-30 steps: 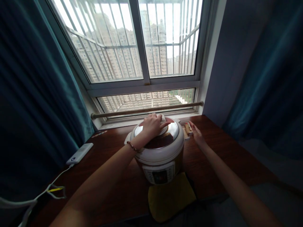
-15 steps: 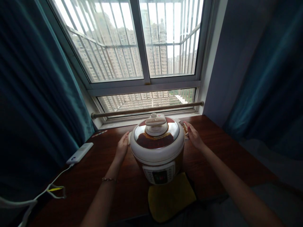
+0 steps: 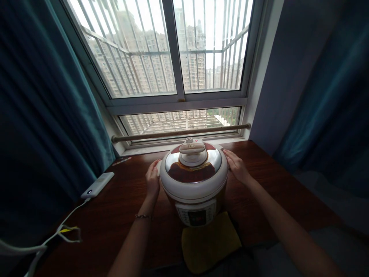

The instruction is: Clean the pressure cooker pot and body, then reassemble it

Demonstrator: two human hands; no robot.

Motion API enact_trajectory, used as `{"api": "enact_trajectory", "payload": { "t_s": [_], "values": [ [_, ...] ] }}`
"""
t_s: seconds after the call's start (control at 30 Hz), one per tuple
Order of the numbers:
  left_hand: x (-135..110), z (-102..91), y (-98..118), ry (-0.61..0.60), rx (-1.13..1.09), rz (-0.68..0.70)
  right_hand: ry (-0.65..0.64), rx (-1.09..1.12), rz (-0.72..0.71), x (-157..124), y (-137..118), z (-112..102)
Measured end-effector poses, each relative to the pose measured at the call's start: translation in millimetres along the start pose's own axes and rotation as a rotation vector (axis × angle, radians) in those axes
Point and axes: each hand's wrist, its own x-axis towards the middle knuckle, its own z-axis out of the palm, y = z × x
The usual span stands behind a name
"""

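Observation:
A white and red electric pressure cooker [image 3: 193, 181] stands on a dark wooden table [image 3: 123, 215], its lid on and its control panel facing me. My left hand [image 3: 152, 178] grips the cooker's left side handle, fingers curled round it. My right hand [image 3: 236, 166] grips the right side handle in the same way. The lid's beige knob [image 3: 192, 148] is free on top.
A yellow cloth [image 3: 209, 242] lies under the cooker's front, at the table's near edge. A white power bank [image 3: 97, 185] with a white cable [image 3: 54, 234] lies at the left. A wooden rail [image 3: 178, 133] runs along the window behind. Teal curtains hang on both sides.
My left hand left the lid knob and came down to the cooker's left handle. My right hand closed on the right handle, covering the small part it was beside.

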Motion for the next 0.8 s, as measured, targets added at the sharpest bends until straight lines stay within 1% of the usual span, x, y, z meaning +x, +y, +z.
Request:
{"api": "enact_trajectory", "payload": {
  "t_s": [0.2, 0.33, 0.4, 0.47, 0.53, 0.57, 0.63, 0.67, 0.7, 0.73, 0.77, 0.8],
  "values": [
    [0, 0.0, -4, 0.016, 0.005, -0.006, -0.025, -0.066, 0.040, 1, 0, -1],
    [1, 0.4, -3, 0.009, 0.007, -0.005, -0.092, 0.075, 0.086, 8, 6, -4],
    [3, -1.6, -1, -0.041, -0.034, -0.028, -0.101, 0.136, 0.104, 10, 9, -3],
    [2, -6.8, 1, -0.100, -0.068, -0.079, -0.049, 0.150, 0.120, 7, 7, -2],
    [-9, -15.8, 6, -0.097, -0.033, -0.111, 0.057, 0.128, 0.124, -6, -2, 0],
    [-21, -21.6, 9, -0.069, 0.016, -0.107, 0.116, 0.109, 0.123, -17, -10, 1],
    [-56, -34.2, 14, 0.009, 0.141, -0.042, 0.207, 0.070, 0.126, -50, -29, 5],
    [-80, -40.4, 15, 0.034, 0.212, 0.013, 0.248, 0.052, 0.139, -71, -38, 9],
    [-107, -45.8, 13, 0.076, 0.284, 0.079, 0.262, 0.033, 0.170, -95, -47, 14],
    [-135, -50.2, 9, 0.082, 0.362, 0.154, 0.273, 0.012, 0.207, -119, -53, 20],
    [-162, -53.3, 2, 0.037, 0.433, 0.247, 0.248, -0.009, 0.250, -143, -56, 28],
    [-187, -54.8, -7, -0.103, 0.503, 0.338, 0.217, -0.024, 0.295, -166, -56, 36]
  ]
}}
